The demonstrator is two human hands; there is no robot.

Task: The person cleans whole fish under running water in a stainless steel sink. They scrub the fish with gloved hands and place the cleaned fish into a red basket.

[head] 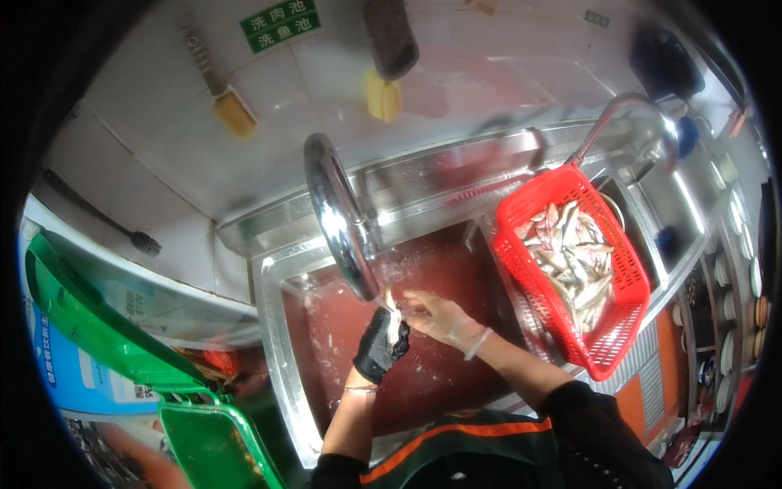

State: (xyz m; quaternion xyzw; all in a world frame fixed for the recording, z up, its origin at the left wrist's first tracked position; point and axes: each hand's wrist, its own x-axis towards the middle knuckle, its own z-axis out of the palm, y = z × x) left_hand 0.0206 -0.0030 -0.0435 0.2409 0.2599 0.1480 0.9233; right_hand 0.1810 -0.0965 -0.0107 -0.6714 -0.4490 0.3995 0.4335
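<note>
My left hand [377, 348], in a black knit glove, is closed around a small silvery fish [394, 324], whose tail end points up. My right hand [443, 318] wears a clear plastic glove, its fingers spread just right of the fish; whether a fingertip touches it I cannot tell. Both hands are over a steel sink basin [272, 342] of reddish-brown water [464, 379]. The mouth of a curved chrome faucet [333, 214] ends just above and left of the fish. To the right, a red plastic basket [626, 336] holds many small fish [574, 263].
The basket rests over the divider beside a second basin [666, 214] with another faucet [611, 119]. A green lidded bin [208, 440] stands open at left. A brush [235, 113], a yellow sponge [383, 98] and a black brush [104, 214] hang on the tiled wall. Shelves of dishes [727, 324] line the right.
</note>
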